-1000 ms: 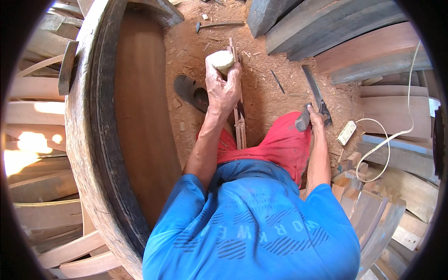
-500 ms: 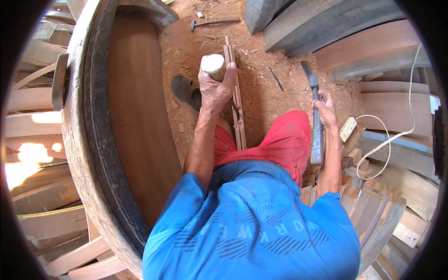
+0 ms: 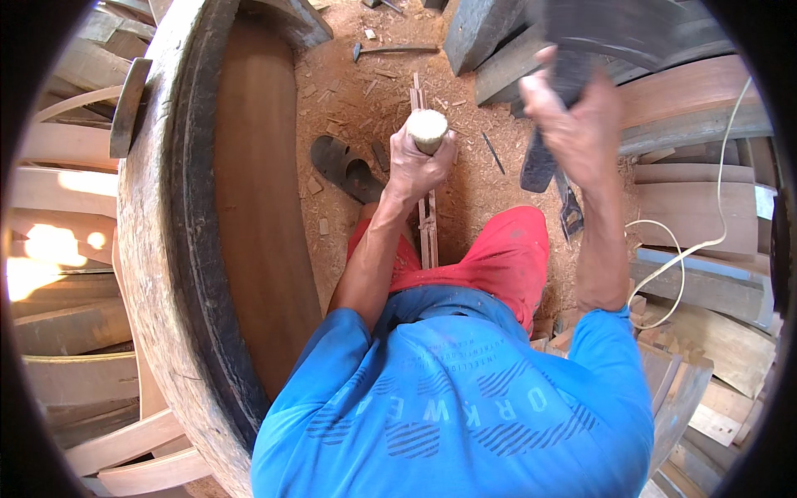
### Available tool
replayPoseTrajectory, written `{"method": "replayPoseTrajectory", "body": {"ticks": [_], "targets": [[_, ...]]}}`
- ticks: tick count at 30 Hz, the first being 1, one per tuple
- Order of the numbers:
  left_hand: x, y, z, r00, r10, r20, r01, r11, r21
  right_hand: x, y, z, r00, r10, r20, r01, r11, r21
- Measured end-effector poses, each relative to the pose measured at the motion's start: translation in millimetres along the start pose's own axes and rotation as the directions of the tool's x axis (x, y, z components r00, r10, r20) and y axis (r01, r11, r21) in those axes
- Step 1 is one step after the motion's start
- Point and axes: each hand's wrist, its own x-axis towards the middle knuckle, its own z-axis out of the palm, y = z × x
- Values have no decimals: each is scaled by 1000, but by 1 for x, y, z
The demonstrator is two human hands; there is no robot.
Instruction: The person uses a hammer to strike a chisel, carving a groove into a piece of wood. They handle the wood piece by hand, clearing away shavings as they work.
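My left hand (image 3: pixel 411 166) is closed round a thick pale wooden handle (image 3: pixel 428 127) with a whitish, worn top, over narrow reddish wooden strips (image 3: pixel 428 241) lying lengthwise on the floor; its lower end is hidden. My right hand (image 3: pixel 564 124) grips a dark hammer-like tool (image 3: pixel 536 166), raised and motion-blurred at the upper right, so its exact shape is unclear. A saw (image 3: pixel 572 217) lies beneath that tool. A thin dark rod (image 3: pixel 492 153) lies beside the strips.
A large curved timber piece (image 3: pixel 149 282) with a dark inner edge runs down my left. Stacked boards (image 3: pixel 697 199) line the right, with a white cable (image 3: pixel 718 239). A hammer (image 3: pixel 396 49) lies among shavings ahead. A dark sandal (image 3: pixel 340 166) is on my left foot.
My right hand has lifted the dark tool from beside my knee up toward the camera and upper right. My left hand, still round the pale handle, has shifted slightly right.
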Motion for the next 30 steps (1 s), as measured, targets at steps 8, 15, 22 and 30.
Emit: {"method": "replayPoseTrajectory", "body": {"ticks": [8,15,22,30], "targets": [[-21,11,15,960,213,-181,-210,977,35,-4,11,0,795,278,538,-168,955,-245],[75,-34,8,927,-239,-288,304,929,210,58,-35,-42,991,-134,16,132,985,113],[83,-65,18,953,-143,-266,204,955,216,104,32,40,974,151,171,-127,981,-147],[4,-21,10,999,23,-26,-20,993,113,43,50,31,713,320,624,-276,946,-170]]}}
